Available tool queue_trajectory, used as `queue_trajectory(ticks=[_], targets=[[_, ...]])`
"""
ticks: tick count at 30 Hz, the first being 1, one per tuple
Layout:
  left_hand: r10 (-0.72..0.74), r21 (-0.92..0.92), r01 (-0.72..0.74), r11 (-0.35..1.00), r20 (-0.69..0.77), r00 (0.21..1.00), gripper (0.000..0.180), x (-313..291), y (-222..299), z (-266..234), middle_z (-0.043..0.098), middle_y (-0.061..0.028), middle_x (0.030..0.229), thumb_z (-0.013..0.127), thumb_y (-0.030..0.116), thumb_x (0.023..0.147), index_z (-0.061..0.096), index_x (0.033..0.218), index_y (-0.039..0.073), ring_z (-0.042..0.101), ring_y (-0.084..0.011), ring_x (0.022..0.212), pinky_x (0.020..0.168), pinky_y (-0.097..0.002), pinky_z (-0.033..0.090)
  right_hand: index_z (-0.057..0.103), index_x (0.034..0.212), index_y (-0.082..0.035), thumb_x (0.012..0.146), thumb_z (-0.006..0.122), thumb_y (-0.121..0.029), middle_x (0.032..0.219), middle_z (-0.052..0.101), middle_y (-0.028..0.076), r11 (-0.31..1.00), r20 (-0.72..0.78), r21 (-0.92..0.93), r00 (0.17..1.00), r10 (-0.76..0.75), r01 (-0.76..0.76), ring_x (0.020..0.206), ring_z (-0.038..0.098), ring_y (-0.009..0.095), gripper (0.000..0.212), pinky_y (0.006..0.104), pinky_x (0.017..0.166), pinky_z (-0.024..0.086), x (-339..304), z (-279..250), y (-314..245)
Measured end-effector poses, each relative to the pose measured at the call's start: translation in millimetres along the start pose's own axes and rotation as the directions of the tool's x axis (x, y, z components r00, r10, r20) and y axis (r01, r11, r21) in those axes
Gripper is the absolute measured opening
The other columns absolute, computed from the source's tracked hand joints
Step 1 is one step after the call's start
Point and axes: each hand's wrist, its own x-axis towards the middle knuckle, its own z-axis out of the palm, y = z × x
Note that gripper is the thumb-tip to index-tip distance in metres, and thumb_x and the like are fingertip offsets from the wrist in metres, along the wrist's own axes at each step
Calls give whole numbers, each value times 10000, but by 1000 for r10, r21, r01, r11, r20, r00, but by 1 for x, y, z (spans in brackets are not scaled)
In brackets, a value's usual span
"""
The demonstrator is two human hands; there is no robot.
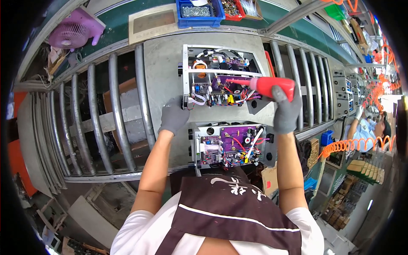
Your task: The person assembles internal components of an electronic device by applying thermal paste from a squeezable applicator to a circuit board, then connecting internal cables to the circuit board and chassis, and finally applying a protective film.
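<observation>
My right hand (287, 106), in a grey glove, is closed around a red squeeze bottle (272, 86). The bottle lies nearly level, its thin nozzle pointing left over the purple circuit board (231, 83) of an open metal chassis (185, 59). At that chassis's near left corner is my left hand (175, 115), also gloved; its fingers close against the edge, with the tips partly hidden. Wires, an orange-wound coil (199, 66) and small parts fill the chassis. Closer to me sits a second open chassis (196, 148) with a similar purple board (239, 140).
Both chassis stand on a grey board (163, 63) between metal rollers (121, 114). Beyond are a blue bin of screws (199, 22), a red bin (239, 15) and a purple fan (70, 34). Orange coiled hoses (352, 146) hang at right, near another person (367, 134).
</observation>
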Motion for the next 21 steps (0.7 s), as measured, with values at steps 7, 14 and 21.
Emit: queue_trajectory(ticks=[7, 14, 21], targets=[[-118, -10, 120, 993, 97, 988, 282, 6, 8, -10, 642, -217, 890, 643, 207, 730, 659, 970, 60, 623, -400, 859, 763, -469, 490, 522, 1044, 0, 801, 726, -92, 915, 596, 88, 971, -127, 220, 984, 128, -97, 732, 618, 148, 330, 286, 593, 566, -32, 21, 40], [-174, -31, 178, 983, 102, 979, 280, 6, 13, -11, 668, -225, 883, 652, 219, 718, 671, 922, 29, 637, -394, 862, 761, -457, 494, 526, 1059, -9, 786, 752, -117, 906, 583, 68, 994, -124, 95, 990, 71, -60, 788, 602, 138, 371, 278, 614, 565, -30, 22, 74], [-186, 5, 186, 983, 72, 980, 280, 4, 10, -12, 669, -233, 846, 651, 204, 697, 666, 875, -11, 648, -388, 842, 753, -449, 500, 530, 1059, -12, 783, 764, -157, 927, 577, 60, 970, -113, 207, 981, 156, -130, 783, 582, 124, 390, 263, 628, 537, -35, 27, 60]])
